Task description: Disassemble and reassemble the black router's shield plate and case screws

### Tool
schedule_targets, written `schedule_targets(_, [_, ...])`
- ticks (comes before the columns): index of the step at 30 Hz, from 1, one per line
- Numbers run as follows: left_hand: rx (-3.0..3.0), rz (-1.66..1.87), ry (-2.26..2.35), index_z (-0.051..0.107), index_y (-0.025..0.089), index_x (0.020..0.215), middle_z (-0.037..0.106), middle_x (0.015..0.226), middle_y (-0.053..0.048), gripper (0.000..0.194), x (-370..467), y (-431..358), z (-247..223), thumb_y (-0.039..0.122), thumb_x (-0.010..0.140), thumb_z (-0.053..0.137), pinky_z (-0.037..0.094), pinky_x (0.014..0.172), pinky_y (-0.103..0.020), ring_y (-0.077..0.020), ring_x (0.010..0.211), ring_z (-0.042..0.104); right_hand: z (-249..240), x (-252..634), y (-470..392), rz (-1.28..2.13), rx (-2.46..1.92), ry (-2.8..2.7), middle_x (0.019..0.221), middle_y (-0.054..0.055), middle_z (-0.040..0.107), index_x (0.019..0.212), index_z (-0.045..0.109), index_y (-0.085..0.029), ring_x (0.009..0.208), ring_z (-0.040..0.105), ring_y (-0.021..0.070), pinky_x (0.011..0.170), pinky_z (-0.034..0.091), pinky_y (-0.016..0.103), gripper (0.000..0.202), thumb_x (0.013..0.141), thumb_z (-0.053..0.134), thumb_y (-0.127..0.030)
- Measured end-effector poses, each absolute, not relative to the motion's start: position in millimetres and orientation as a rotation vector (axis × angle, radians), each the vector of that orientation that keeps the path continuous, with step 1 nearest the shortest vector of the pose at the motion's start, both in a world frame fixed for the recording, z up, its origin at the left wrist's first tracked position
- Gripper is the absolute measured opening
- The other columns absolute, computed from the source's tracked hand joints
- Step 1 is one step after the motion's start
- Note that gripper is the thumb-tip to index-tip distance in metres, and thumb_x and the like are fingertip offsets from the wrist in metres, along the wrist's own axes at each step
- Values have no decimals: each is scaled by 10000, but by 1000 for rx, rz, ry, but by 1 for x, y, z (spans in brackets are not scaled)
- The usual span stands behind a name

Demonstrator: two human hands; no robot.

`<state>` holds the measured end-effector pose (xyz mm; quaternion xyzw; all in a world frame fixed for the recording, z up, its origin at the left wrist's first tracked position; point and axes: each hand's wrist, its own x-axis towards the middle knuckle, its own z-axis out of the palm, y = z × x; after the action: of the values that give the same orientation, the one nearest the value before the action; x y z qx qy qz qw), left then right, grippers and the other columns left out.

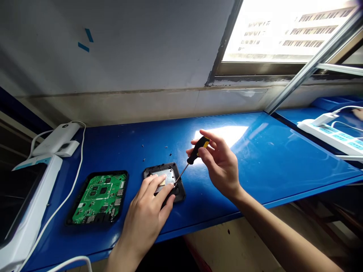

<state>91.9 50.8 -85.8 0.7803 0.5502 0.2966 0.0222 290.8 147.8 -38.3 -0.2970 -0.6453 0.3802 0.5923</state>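
Observation:
A screwdriver [195,150] with a black and yellow handle is held in the fingers of my right hand [222,166]. Its thin shaft slants down left, and the tip meets the right side of a metal plate [169,174] inside a black plastic cover [180,192]. My left hand [151,202] lies over that cover, fingers spread and pressing on the plate and a small beige pad [162,183]. Left of it, a green circuit board [99,196] sits in a black case half. Several tiny screws [166,147] are scattered behind the cover.
At the left stand a white device with a dark screen [21,200], a white adapter [56,139] and a white cable [81,155]. A metal frame post [295,79] rises at the right, beyond it a power strip [334,136], a blue tray [337,102] and another person's hand [357,113].

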Motion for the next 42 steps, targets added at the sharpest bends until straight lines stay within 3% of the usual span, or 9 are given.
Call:
schedule_targets(4, [2361,993,1680,644,240,1253,667,1288,-79,274,91,52,-83,256,983,593,566,1003,-420,-257,1249,584,-37,286,147,904,-628,-1533,1215,40,699,1299,574,-313,916,767,169,805,686,367,279,1033,510,-256])
schedule_targets(10, [2110,1428,1890,650,216,1141,715,1147,-47,215,85,45,-69,150,981,523,499,1022,-342,-190,1108,647,-38,278,146,828,-578,-1582,1134,23,657,1337,572,-337,869,742,148,809,683,354,396,968,649,-217])
schedule_targets(17, [2032,1575,2005,667,189,1084,721,1067,-58,268,81,34,-71,53,937,488,502,983,-337,-188,1054,661,-34,277,144,844,-582,-1626,1312,55,660,1373,513,-329,937,753,177,788,685,386,353,1040,477,-219])
schedule_targets(23, [1984,1762,1873,682,183,1015,731,981,-43,286,83,27,-70,-20,883,531,533,909,-367,-189,969,688,-42,279,151,736,-637,-1614,1099,28,650,1344,569,-346,949,728,191,775,684,370,433,944,685,-228])
schedule_targets(28, [1807,1920,1826,687,190,958,720,919,-31,268,85,22,-71,-28,877,553,551,795,-373,-199,899,696,-47,279,154,759,-675,-1543,1126,43,691,1416,510,-334,784,735,155,736,701,368,458,986,617,-221])
schedule_targets(33, [1924,1794,1841,681,186,1000,724,943,-36,278,81,20,-72,-24,868,555,555,789,-330,-185,898,695,-47,278,151,793,-709,-1496,1230,70,713,1367,522,-305,774,764,170,685,706,368,363,1013,560,-237])
schedule_targets(37, [2387,1436,1728,690,167,1081,741,1034,-70,313,83,20,-76,-23,850,598,566,891,-343,-211,1007,688,-46,277,150,784,-723,-1474,1241,67,714,1356,520,-297,768,773,163,671,700,347,346,1016,546,-237])
schedule_targets(42, [2637,879,1747,649,165,1254,698,1286,-121,343,93,26,-84,264,926,657,576,980,-421,-296,1226,627,-48,277,149,831,-702,-1429,1245,67,711,1360,512,-297,773,776,143,666,686,305,357,1014,540,-212])
